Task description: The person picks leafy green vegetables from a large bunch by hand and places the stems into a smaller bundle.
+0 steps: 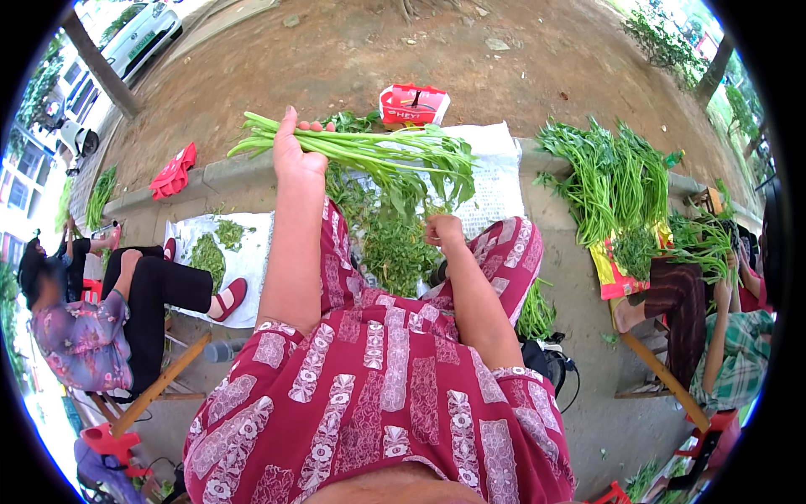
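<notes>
My left hand (297,154) is raised and wrapped around a bunch of long-stemmed leafy greens (378,148). The cut stem ends stick out to the left of the fist, while the leaves droop to the right. Below the drooping leaves is my right hand (446,231), with its fingers curled; whether anything is pinched in them cannot be seen. Between my knees, a loose heap of picked leaves and stem bits (397,249) lies on a white woven sack (494,179) that bears printing.
A red and white bag (412,107) stands beyond the low kerb (236,167). Long greens (611,183) are heaped at right. Seated people flank me, one in a floral top (82,337), another in green plaid (730,359) holding greens. A second white sheet (245,252) lies left.
</notes>
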### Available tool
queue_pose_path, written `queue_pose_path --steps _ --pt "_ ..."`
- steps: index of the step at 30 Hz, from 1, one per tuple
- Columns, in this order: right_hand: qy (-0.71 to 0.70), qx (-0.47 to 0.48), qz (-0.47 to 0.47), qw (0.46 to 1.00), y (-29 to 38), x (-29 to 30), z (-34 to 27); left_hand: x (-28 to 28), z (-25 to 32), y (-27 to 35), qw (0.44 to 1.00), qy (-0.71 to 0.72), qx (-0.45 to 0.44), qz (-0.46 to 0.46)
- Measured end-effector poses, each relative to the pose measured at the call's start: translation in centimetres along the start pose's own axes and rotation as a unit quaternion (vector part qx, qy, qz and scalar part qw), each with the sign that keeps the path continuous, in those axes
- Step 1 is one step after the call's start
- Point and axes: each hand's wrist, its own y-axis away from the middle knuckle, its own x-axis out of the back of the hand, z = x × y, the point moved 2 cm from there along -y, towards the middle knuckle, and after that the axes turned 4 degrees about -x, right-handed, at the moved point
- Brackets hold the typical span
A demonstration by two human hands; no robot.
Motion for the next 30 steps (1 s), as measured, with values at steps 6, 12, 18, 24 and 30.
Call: queue_pose_path --steps 6,12,18,24,30 --pt "0.168 0.290 0.066 0.940 2.0 -0.9 -1.3 -0.6 0.2 0.5 1.000 0.000 -0.014 0.009" --pt "-0.006 0.226 -0.053 0.973 2.4 -2.0 -1.1 -0.7 -0.2 0.8 1.000 0.003 0.003 0.020" --pt "-0.021 0.201 -0.053 0.978 2.8 -2.8 -1.4 -1.0 -0.6 1.7 1.000 0.002 0.017 0.017" --pt "-0.071 0.172 -0.063 0.981 2.9 -3.0 -1.4 -1.0 -0.5 1.8 0.999 0.010 0.026 0.017" --pt "-0.083 0.156 -0.078 0.981 2.6 -3.0 -1.2 -0.7 -0.4 1.7 1.000 0.004 0.018 0.019"
